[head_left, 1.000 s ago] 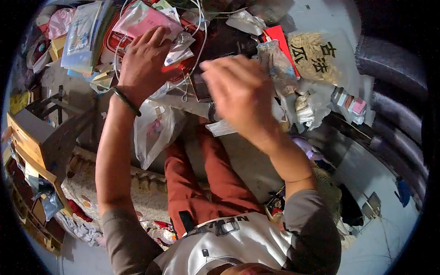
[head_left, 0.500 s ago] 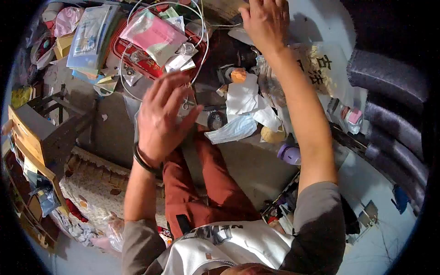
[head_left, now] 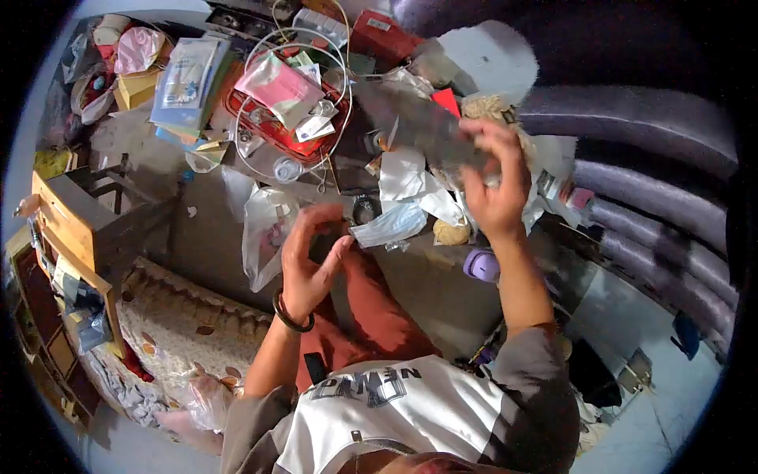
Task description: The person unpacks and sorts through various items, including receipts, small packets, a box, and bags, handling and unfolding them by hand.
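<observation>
My right hand (head_left: pixel 505 182) is over the right side of the cluttered surface, its fingers and thumb closed on the edge of a smeared, see-through dark sheet-like thing (head_left: pixel 434 134). Its exact kind is blurred. My left hand (head_left: pixel 312 257), wearing a dark bracelet, hovers above my lap, fingers curved and thumb apart, with nothing in it. Just right of it lies a light blue face mask (head_left: pixel 391 224). White paper (head_left: pixel 407 175) sits beyond the mask, and a clear plastic bag (head_left: pixel 264 229) hangs to the left of this hand.
A red tray (head_left: pixel 312 148) holds a pink packet (head_left: pixel 278 88), inside a looped white cable (head_left: pixel 238 126). Plastic folders (head_left: pixel 185 87) lie to its left. A round tan ball (head_left: pixel 451 231) and a purple-lidded container (head_left: pixel 481 265) are at right. A wooden drawer unit (head_left: pixel 75 245) stands left.
My right hand has come back from the far edge, now with the see-through thing. My left hand has moved lower and slightly right. The whole view has shifted, showing more of the far side.
</observation>
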`<state>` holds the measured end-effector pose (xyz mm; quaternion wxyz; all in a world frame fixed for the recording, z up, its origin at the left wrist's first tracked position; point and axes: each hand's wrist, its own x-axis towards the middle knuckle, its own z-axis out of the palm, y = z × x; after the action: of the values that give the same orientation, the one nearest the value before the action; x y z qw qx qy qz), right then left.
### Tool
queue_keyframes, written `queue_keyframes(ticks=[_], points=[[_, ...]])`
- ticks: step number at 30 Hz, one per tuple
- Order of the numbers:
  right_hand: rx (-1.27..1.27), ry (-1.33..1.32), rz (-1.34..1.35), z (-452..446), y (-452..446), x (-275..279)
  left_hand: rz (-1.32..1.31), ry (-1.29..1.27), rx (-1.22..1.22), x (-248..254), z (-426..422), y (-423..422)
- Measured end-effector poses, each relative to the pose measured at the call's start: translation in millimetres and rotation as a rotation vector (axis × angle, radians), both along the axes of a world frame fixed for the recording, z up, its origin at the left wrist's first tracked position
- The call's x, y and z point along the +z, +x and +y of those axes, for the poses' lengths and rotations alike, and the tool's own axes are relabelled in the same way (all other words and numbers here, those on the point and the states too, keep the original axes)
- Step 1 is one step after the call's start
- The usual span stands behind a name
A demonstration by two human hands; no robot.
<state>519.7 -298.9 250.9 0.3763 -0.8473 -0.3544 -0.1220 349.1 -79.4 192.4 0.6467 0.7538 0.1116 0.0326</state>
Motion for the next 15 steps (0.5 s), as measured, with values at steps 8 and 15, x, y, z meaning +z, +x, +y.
queue_keyframes(ticks=[8,15], points=[[0.419,-0.037,0.363,1.6,-62.6,102.6,0.333,-0.961,0.266,30.1,7.4,-40.3],[0.729,-0.008,0.706,23.5,-116.5,133.2,0.520,-0.894,0.149,40.2,-8.5,-110.7]])
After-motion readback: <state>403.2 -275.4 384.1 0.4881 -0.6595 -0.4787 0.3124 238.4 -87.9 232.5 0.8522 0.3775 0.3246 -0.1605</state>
